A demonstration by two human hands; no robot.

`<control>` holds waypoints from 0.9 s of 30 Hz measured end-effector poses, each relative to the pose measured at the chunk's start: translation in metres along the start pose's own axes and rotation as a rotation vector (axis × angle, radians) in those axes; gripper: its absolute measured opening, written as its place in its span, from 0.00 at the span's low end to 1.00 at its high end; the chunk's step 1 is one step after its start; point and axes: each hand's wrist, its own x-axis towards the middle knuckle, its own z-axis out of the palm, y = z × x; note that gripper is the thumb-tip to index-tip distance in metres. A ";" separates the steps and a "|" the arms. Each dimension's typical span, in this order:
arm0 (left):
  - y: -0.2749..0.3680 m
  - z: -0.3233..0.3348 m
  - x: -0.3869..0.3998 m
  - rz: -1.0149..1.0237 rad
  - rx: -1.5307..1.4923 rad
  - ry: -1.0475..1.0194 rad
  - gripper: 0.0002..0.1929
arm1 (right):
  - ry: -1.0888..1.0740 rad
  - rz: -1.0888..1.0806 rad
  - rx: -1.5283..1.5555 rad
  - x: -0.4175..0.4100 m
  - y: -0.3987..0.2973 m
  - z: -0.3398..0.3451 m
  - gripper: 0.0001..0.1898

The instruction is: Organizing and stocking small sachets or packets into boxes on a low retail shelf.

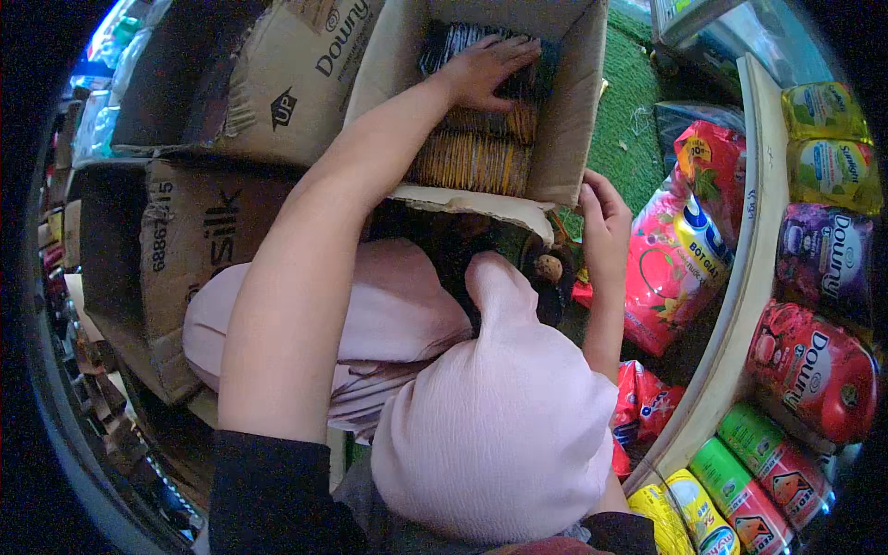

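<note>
An uncovered cardboard box (572,118) stands in front of my knees. Flat packets (475,163) fill its bottom, packed on edge in tight rows, with orange-brown edges nearer me and dark, silvery ones at the far end. Palm down, my left hand (489,73) rests on the packets inside with its fingers spread. It covers part of the rows. My right hand (607,205) grips the box at its near right corner, some of its fingers hidden from view. A torn flap (479,205) hangs along the near edge of the box.
Printed cartons (298,83) stand on the left. Green artificial turf (631,118) covers the floor. Red detergent bags (676,263) lie against a wooden shelf edge (728,277) on the right. That shelf holds Downy pouches (812,374), yellow Sunlight bottles (825,166) and spray cans (742,492).
</note>
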 end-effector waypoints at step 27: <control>0.000 -0.012 0.007 0.273 -0.043 -0.133 0.53 | 0.003 0.024 0.042 0.001 0.018 0.004 0.12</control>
